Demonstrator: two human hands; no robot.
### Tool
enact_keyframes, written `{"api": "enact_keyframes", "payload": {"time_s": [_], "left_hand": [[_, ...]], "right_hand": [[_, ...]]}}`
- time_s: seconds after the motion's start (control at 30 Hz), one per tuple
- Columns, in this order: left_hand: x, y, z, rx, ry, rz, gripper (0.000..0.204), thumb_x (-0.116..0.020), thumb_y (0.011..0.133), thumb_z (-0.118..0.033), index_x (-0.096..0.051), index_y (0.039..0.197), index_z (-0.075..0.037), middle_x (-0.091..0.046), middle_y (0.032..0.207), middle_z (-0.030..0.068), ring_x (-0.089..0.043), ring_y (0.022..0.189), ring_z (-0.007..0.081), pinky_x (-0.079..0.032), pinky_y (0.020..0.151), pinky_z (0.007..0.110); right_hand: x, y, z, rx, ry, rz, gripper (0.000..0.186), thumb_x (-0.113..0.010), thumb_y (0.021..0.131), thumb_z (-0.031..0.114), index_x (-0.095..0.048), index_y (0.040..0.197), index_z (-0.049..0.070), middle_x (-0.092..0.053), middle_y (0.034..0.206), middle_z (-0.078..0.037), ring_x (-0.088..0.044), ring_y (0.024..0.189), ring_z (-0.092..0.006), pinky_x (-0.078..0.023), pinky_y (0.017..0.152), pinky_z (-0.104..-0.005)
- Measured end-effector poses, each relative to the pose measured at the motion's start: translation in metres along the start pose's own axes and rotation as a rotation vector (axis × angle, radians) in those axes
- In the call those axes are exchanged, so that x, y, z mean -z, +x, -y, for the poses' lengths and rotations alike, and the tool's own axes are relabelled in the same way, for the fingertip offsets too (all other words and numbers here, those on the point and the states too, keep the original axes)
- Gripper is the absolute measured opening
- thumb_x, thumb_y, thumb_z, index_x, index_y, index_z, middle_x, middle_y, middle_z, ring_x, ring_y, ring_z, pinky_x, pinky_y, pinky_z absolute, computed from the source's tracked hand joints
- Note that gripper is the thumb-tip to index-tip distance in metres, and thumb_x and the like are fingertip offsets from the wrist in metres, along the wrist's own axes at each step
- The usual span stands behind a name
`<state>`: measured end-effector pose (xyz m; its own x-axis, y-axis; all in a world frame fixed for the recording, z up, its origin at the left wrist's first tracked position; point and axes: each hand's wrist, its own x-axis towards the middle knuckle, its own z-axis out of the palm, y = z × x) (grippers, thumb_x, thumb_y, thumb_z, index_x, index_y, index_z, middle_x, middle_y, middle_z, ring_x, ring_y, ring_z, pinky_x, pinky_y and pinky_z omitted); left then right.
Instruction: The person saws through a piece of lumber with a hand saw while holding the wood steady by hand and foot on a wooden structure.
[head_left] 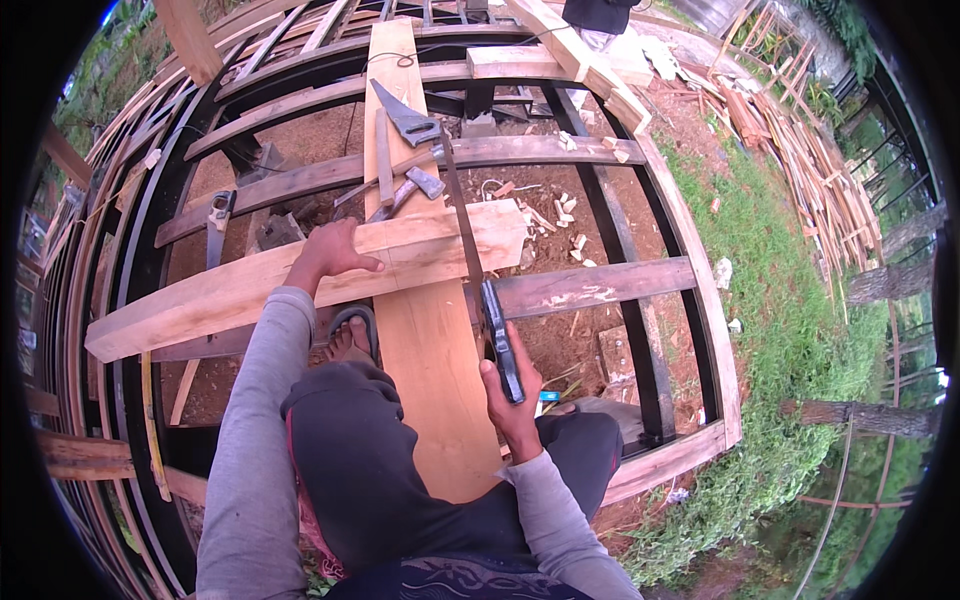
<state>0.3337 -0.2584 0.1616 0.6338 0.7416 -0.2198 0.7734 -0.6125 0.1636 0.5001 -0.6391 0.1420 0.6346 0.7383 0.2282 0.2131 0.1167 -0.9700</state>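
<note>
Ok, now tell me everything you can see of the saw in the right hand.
The saw has a long, narrow-looking, dark brownish blade, apparently metal, seen nearly edge-on, and a chunky black handle. The right hand grips the handle. The blade points away from the person, leaning slightly left, and crosses the pale timber near its right end. Whether it has cut into the wood cannot be told, nor do its teeth show clearly.

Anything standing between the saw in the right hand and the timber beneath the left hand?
Nothing visible: the right hand holds the saw, whose blade crosses the timber near its right end. The left hand rests left of the blade.
</note>
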Motion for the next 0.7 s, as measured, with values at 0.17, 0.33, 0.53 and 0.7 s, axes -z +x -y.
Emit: {"api": "enact_keyframes", "payload": {"time_s": [0.17, 0.33, 0.53, 0.7], "left_hand": [[-0.002, -0.004, 0.003, -0.005, -0.014, -0.016, 0.105, -0.082, 0.058, -0.08, -0.066, 0.118, 0.004, -0.071, 0.124, 0.0278, -0.068, 0.118, 0.0426, -0.051, 0.101, 0.052], [-0.003, -0.011, -0.002, -0.007, 0.0, -0.045, 0.107, -0.082, 0.058, -0.079, -0.065, 0.122, 0.004, -0.071, 0.124, 0.0267, -0.068, 0.118, 0.0429, -0.05, 0.101, 0.054], [-0.003, -0.013, -0.005, -0.038, 0.05, -0.077, 0.104, -0.084, 0.061, -0.077, -0.063, 0.123, 0.004, -0.07, 0.123, 0.026, -0.066, 0.119, 0.043, -0.051, 0.101, 0.053], [-0.005, -0.007, 0.009, -0.021, 0.01, -0.024, 0.104, -0.084, 0.06, -0.077, -0.064, 0.122, 0.004, -0.071, 0.123, 0.0273, -0.068, 0.117, 0.0443, -0.052, 0.1, 0.052]], "right_hand": [[0.004, -0.009, 0.012, -0.037, -0.004, 0.048, 0.064, -0.073, 0.101, 0.015, -0.049, 0.155, -0.009, -0.073, 0.131, -0.02, -0.069, 0.111, -0.0158, -0.054, 0.098, -0.0317], [0.004, -0.013, 0.016, -0.042, 0.028, 0.016, 0.063, -0.072, 0.101, 0.011, -0.049, 0.156, -0.009, -0.072, 0.131, -0.02, -0.068, 0.111, -0.0162, -0.054, 0.098, -0.0323], [0.035, -0.067, 0.047, -0.037, -0.033, 0.05, 0.063, -0.073, 0.099, 0.012, -0.05, 0.154, -0.009, -0.075, 0.123, -0.018, -0.069, 0.102, -0.0124, -0.054, 0.092, -0.0285], [0.077, -0.144, 0.065, -0.197, -0.115, 0.075, 0.065, -0.077, 0.095, 0.008, -0.052, 0.151, -0.011, -0.077, 0.115, -0.017, -0.068, 0.084, -0.009, -0.055, 0.08, -0.0263]]}}
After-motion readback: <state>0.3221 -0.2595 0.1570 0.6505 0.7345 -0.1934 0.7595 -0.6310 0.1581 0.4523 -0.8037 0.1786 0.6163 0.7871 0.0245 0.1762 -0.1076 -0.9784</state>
